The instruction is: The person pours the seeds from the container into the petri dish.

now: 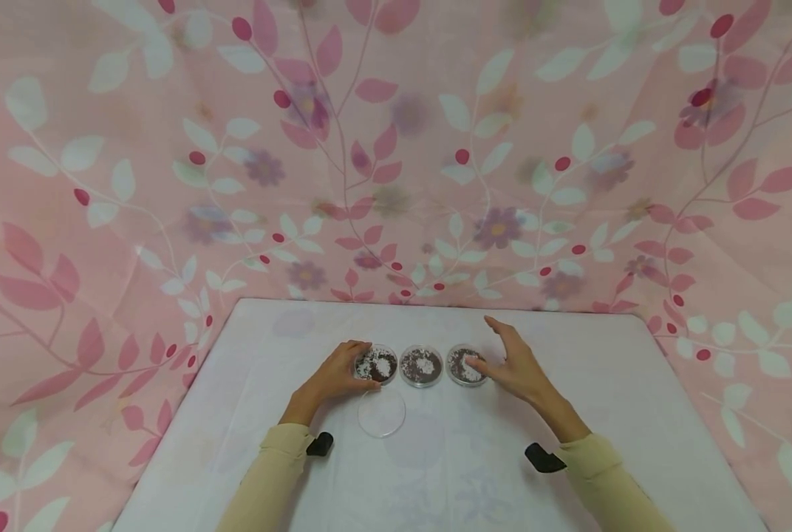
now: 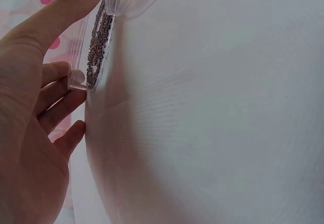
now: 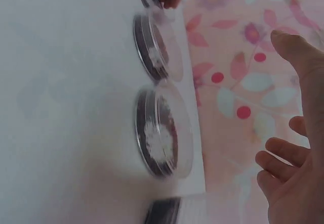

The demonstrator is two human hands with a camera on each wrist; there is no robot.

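Observation:
Three clear petri dishes with dark seeds and white powder stand in a row on the white table. My left hand grips the left dish by its rim. The left wrist view shows that dish edge-on, with my thumb on one side and my fingers on the other. My right hand is open with spread fingers, held beside and partly above the right dish. In the right wrist view the open hand is apart from the nearest dish. The middle dish is untouched.
A loose clear lid lies flat on the table just in front of the left dish. Pink floral cloth hangs behind and at both sides of the table. Black wrist camera mounts sit by both cuffs.

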